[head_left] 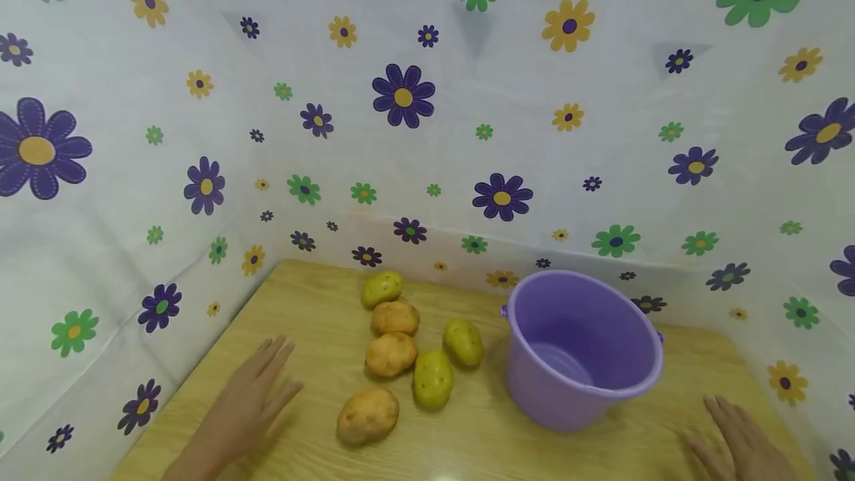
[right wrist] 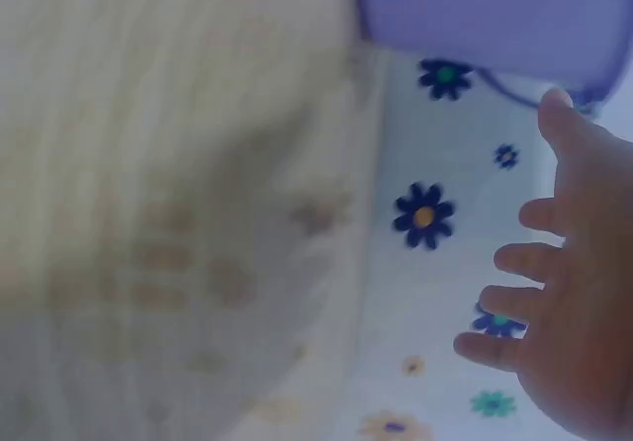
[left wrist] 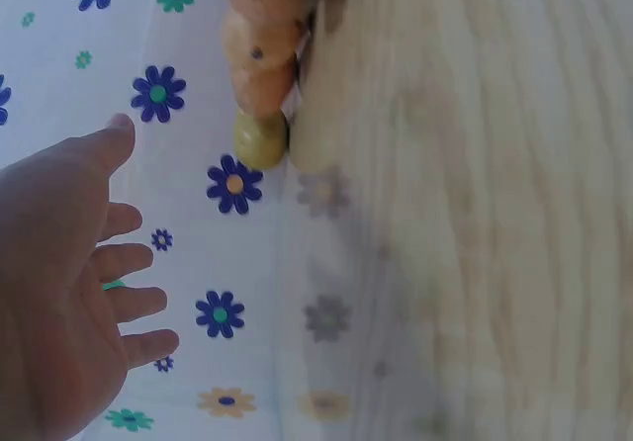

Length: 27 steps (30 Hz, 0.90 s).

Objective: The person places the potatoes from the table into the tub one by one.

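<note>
My left hand (head_left: 243, 403) is over the left side of the table with its fingers straight and nothing held. To its right lie several potatoes in a loose group: a brown potato (head_left: 367, 416) nearest, two more brown ones (head_left: 391, 355) touching behind it, a yellow-green potato (head_left: 382, 289) at the back, and two yellow-green ones (head_left: 433, 379) at the group's right. Right of them stands a purple bucket (head_left: 581, 347), upright, with no contents visible inside. My right hand (head_left: 741, 444), fingers extended and holding nothing, is at the front right, apart from the bucket.
The wooden table (head_left: 300, 318) is bounded at the back and both sides by a white flower-print sheet (head_left: 441, 154). A thin bucket handle (right wrist: 509, 90) hangs behind the bucket in the right wrist view.
</note>
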Tool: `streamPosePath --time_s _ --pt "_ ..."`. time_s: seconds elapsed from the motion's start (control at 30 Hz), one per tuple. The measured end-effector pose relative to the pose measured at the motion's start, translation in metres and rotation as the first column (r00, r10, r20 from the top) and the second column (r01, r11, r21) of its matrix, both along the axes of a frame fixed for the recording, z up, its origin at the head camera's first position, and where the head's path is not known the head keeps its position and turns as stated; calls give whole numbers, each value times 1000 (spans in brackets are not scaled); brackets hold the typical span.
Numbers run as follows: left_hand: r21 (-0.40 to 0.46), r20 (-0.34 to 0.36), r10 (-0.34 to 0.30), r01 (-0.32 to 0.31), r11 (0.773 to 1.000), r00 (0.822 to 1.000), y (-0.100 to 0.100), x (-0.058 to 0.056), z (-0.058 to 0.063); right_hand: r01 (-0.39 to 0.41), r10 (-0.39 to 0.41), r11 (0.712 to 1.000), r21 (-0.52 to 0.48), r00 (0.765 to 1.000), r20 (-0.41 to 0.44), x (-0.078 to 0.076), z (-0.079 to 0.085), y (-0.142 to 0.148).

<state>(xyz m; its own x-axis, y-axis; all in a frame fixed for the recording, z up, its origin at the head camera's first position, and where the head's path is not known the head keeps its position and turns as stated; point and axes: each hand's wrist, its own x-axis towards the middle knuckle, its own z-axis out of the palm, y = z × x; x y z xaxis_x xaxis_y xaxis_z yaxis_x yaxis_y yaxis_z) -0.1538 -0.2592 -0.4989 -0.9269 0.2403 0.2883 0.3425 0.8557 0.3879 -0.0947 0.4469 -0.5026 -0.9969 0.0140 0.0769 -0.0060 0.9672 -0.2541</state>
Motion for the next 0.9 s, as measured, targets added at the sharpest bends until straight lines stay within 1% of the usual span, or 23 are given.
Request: streamPosePath --time_s 0.1,0.17,0.23,0.3,0.4,0.47,0.5,0.57,0.67,0.8,0.9 --pt "67 -19 -18 19 998 1000 7 3 8 -39 34 998 -46 995 -93 -7 19 -15" --pt "100 -26 -27 29 995 999 13 4 13 -56 46 995 -87 992 -114 -11 33 -25" --pt "130 -37 -36 41 991 999 19 6 18 -41 27 991 -124 994 -110 -12 45 -34" --pt "154 -55 -44 52 987 998 25 9 21 -14 -1 981 -191 997 -79 -13 55 -41" --pt "204 -74 -55 69 977 996 35 14 25 50 -58 959 -280 998 -21 -11 68 -51" --pt "227 -79 -53 69 971 996 42 19 26 68 -83 940 -335 996 -32 -11 74 -57" --pt "234 -81 -52 69 970 995 45 20 26 60 -87 934 -352 994 -60 -12 76 -60" --pt "241 -87 -52 72 968 995 50 23 26 63 -102 925 -375 991 -86 -14 81 -65" --pt "244 -83 -62 80 967 995 55 25 23 33 -108 924 -380 978 -179 -17 82 -73" --pt "262 -20 -83 86 961 996 61 27 18 -34 -100 920 -391 942 -319 -21 76 -82" --pt "276 38 -104 90 957 994 65 28 12 -79 -87 906 -416 927 -366 -24 73 -87"
